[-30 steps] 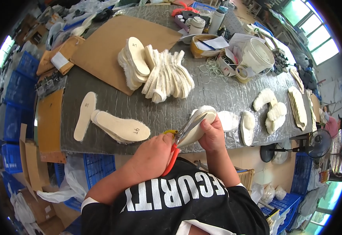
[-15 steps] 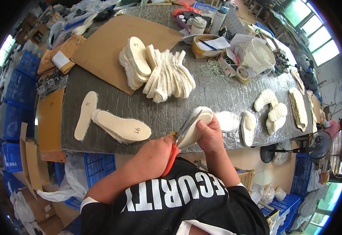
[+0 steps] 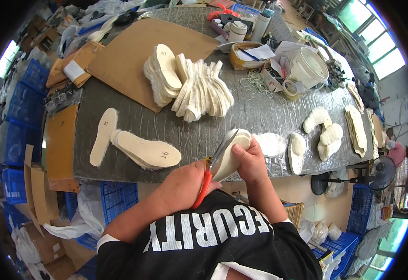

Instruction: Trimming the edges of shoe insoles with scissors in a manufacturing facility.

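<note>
My left hand [image 3: 184, 183] is closed around red-handled scissors [image 3: 205, 187], whose blades point up and away along the left edge of a cream, fleecy insole [image 3: 230, 161]. My right hand [image 3: 252, 161] grips that insole from the right, thumb on its face. Left of my hands, a few insoles [image 3: 150, 153] overlap on the table, with a single insole [image 3: 103, 135] beside them. Beyond lies a bundle of stacked insoles [image 3: 201, 88], fleece edges upward, next to a flat-faced pile [image 3: 167, 67]. Just right of my right hand are a white fluffy piece [image 3: 271, 144] and another insole [image 3: 297, 154].
The dark table [image 3: 260, 112] carries a brown cardboard sheet [image 3: 124, 51], rubber bands [image 3: 255, 81], a white bucket [image 3: 309, 66] and a tape-roll-like tub [image 3: 246, 56]. More fleecy pieces [image 3: 330, 140] lie right. A fan [image 3: 380, 171] stands off the right edge; blue crates [image 3: 120, 198] sit below.
The scissors and the insole have shifted very slightly, the insole's tip a little lower and to the left. Both hands keep their hold; the pieces on the table have stayed put.
</note>
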Demonstrator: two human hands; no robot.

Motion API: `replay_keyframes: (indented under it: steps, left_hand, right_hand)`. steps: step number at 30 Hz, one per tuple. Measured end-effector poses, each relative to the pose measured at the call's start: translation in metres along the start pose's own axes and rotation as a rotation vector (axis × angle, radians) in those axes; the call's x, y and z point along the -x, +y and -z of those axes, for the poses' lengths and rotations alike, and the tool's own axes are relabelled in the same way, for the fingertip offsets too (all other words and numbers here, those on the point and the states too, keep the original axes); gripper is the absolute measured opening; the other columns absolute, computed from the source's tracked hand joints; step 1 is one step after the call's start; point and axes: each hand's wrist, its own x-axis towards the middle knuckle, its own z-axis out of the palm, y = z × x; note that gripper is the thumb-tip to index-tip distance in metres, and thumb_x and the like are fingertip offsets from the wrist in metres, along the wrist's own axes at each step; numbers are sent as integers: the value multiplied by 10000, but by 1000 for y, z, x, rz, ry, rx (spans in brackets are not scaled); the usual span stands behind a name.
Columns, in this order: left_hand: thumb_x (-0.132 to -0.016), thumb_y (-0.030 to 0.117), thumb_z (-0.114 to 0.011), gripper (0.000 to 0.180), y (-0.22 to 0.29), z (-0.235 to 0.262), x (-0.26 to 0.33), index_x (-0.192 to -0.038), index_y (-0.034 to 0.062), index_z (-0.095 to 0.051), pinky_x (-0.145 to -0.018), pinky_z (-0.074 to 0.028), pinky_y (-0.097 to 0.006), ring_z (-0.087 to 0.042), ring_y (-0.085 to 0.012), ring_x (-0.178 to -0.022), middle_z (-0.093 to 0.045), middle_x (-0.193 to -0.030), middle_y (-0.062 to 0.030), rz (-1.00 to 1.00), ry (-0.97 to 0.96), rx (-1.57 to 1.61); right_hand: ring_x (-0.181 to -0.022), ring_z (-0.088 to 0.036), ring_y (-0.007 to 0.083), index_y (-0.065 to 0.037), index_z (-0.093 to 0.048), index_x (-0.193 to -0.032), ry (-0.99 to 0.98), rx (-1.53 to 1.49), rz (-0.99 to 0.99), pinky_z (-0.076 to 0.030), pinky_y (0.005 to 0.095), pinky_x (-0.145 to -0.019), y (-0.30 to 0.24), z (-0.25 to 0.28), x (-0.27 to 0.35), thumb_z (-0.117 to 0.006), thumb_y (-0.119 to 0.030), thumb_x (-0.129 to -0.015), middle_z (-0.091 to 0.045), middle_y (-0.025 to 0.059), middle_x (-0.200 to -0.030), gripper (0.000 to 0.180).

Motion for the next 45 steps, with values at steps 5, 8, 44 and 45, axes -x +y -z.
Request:
replay_keyframes:
  steps: [5,8,44,45]
  left_hand:
    - [-786,245,-664,357,2,4,-1,-923,-37,-493,-661,-470,-402,-598,-380,-748,-584,-757,-216,64,-75,26]
    - [-811,227,-623,338,-5,0,-2,-915,-62,-481,-664,-466,-433,-594,-401,-737,-592,-763,-246,7,-34,99]
    - [-874,194,-522,261,-26,-2,5,-872,-61,-466,-695,-468,-426,-593,-392,-768,-585,-792,-255,4,3,-35]
    - [-851,172,-556,265,-30,-4,5,-922,-69,-470,-693,-467,-415,-590,-394,-773,-583,-799,-252,-4,-4,-21]
  right_hand:
    - [-806,-592,100,-49,-558,-1047,-24,47,-25,-488,259,-734,-3,-2,1,-624,-96,-839,-629,28,-922,223]
    - [-810,-590,98,-46,-560,-1045,-35,63,-48,-485,257,-737,-3,-2,1,-624,-95,-839,-629,24,-922,221]
    - [-793,-598,95,-29,-563,-1054,-21,267,-139,-502,257,-704,-8,-5,-7,-609,-57,-841,-636,28,-906,220]
    - [-790,-596,94,-33,-563,-1055,48,255,-153,-499,255,-702,-8,-5,-7,-614,-62,-838,-633,24,-906,225]
